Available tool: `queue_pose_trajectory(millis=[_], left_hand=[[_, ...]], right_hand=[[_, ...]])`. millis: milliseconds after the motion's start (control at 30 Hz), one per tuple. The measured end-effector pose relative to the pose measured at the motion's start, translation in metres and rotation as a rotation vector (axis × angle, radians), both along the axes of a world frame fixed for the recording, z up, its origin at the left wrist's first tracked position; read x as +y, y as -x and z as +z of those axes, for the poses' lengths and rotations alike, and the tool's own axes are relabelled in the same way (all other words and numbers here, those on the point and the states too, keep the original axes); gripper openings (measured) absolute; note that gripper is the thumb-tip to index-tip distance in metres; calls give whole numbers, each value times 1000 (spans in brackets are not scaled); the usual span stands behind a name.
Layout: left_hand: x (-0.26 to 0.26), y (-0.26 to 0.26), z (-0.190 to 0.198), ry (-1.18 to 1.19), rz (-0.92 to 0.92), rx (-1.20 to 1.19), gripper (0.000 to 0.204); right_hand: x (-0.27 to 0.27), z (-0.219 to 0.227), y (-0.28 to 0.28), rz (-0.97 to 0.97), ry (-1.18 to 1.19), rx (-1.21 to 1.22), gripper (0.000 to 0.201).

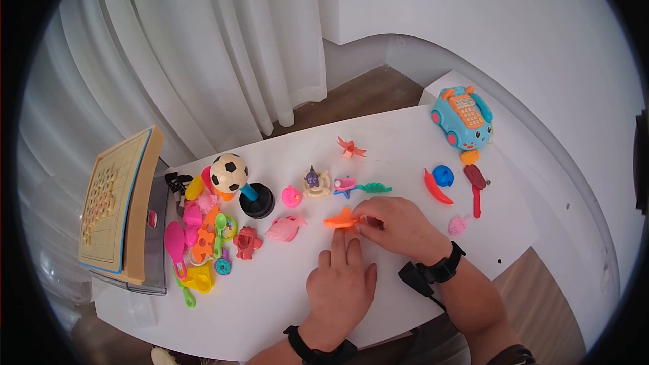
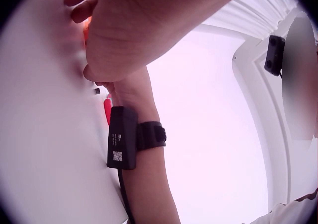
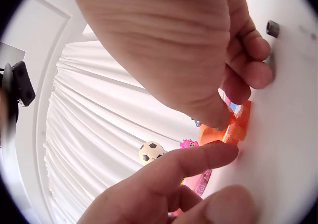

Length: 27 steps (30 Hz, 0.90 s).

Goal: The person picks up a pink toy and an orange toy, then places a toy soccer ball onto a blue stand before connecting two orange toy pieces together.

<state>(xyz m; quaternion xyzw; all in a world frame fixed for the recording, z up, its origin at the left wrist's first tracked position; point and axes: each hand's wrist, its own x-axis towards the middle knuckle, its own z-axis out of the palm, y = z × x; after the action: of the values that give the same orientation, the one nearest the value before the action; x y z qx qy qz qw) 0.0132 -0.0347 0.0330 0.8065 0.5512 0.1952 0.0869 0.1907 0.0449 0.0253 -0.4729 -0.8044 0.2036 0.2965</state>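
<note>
A small orange plastic toy (image 1: pixel 340 218) lies on the white table in front of me. My right hand (image 1: pixel 400 228) is at its right end, thumb and curled fingertips pinching it there. In the right wrist view that thumb meets the orange toy (image 3: pixel 242 122), and a left fingertip touches its near edge. My left hand (image 1: pixel 338 290) rests palm down on the table, fingers stretched toward the toy's near side. A pink fish-shaped toy (image 1: pixel 286 228) lies left of the hands. Beyond them is a green spiky-backed toy (image 1: pixel 374 188).
At the left, several colourful toys crowd beside a toy football (image 1: pixel 230 172) on a black base (image 1: pixel 257 203). A board-game board (image 1: pixel 111 203) leans on a grey box there. On the right are a toy telephone (image 1: pixel 463 118), a red chili (image 1: pixel 438 188) and a red brush-shaped toy (image 1: pixel 476 192).
</note>
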Motion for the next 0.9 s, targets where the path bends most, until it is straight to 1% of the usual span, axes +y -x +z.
queue_pose_trajectory(millis=[167,233,333,467,533,900], left_hand=[[0,0,-2,-25,0,2,59],[0,1,0,-4,4,22,58],[2,2,-7,-66,-2,39,60],[2,2,-5,-64,7,42,60],[1,1,0,4,11,22,57],[2,1,-1,-7,10,37,56]], right_hand=[[1,-1,-1,-16,-78,-22,16],[0,9,-1,-44,55,20,12],[0,11,-3,-30,56,11,10],[0,10,-4,-8,57,-4,11],[0,10,-3,-14,71,-18,11],[-1,12,-2,-10,97,-30,16]])
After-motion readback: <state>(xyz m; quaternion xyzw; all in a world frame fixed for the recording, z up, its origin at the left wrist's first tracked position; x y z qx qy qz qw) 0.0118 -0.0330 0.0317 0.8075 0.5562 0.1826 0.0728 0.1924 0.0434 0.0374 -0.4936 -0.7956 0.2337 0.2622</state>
